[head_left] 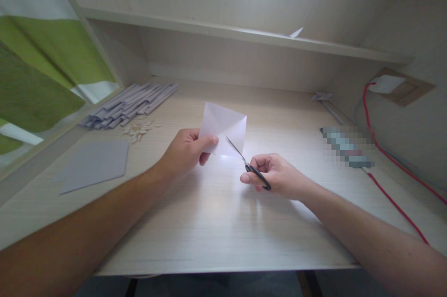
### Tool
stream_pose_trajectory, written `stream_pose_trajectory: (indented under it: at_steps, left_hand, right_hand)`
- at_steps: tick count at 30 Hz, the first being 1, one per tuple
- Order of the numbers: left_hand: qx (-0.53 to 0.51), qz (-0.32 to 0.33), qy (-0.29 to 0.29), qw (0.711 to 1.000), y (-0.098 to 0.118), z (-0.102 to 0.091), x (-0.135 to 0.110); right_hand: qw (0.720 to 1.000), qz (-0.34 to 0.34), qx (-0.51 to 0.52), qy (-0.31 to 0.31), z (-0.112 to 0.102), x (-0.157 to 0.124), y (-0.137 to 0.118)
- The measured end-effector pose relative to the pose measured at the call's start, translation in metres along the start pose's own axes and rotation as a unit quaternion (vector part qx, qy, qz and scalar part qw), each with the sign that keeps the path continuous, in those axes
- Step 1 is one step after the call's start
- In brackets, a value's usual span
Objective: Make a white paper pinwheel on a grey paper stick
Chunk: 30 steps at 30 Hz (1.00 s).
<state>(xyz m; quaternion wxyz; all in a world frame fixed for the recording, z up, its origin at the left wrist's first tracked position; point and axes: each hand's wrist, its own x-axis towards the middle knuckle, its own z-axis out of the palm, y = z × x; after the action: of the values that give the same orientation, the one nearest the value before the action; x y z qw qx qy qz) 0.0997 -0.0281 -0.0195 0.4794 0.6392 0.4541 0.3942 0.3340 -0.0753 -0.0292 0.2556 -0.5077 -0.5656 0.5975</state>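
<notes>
Above the middle of the desk, my left hand (190, 150) pinches a square sheet of white paper (225, 122) by its lower left edge, thumb on top. Faint diagonal creases cross the sheet. My right hand (274, 176) holds black-handled scissors (256, 176), fingers in the loops. The blades point up and left and lie over the lower part of the sheet, toward its centre. Whether they have cut into it there is hard to see.
At left are a stack of rolled paper tubes (131, 104), a pile of small pale pieces (138, 130) and flat paper sheets (96, 164). At right lie a paper pinwheel (323, 97), a blurred-out device (345, 145) and a red cable (398, 206). A shelf (237, 31) spans the back.
</notes>
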Motion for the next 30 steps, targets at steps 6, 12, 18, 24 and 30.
stream_pose_trajectory:
  at_steps: [6, 12, 18, 24, 30]
  left_hand:
    - [0.006, 0.004, 0.001, 1.0, 0.0021, -0.0002, 0.0007]
    - [0.013, -0.001, 0.003, 1.0, 0.0032, 0.0001, -0.0004]
    - [0.021, 0.007, -0.003, 1.0, 0.0035, 0.0003, -0.0014]
    - [0.032, 0.009, -0.011, 0.999, 0.006, 0.0013, -0.0018]
    - [0.031, 0.004, -0.016, 0.999, 0.0078, 0.0022, -0.003]
  right_hand:
    - [1.0, 0.0, -0.006, 0.006, -0.0009, 0.0011, 0.0005]
    - [1.0, 0.002, -0.006, 0.007, 0.0004, 0.0006, 0.0005]
    - [1.0, 0.003, -0.008, 0.005, -0.0006, -0.0002, 0.0007]
    - [1.0, 0.0, -0.01, 0.004, -0.0013, 0.0012, 0.0023]
    - [1.0, -0.001, -0.007, 0.001, -0.0015, 0.0014, 0.0023]
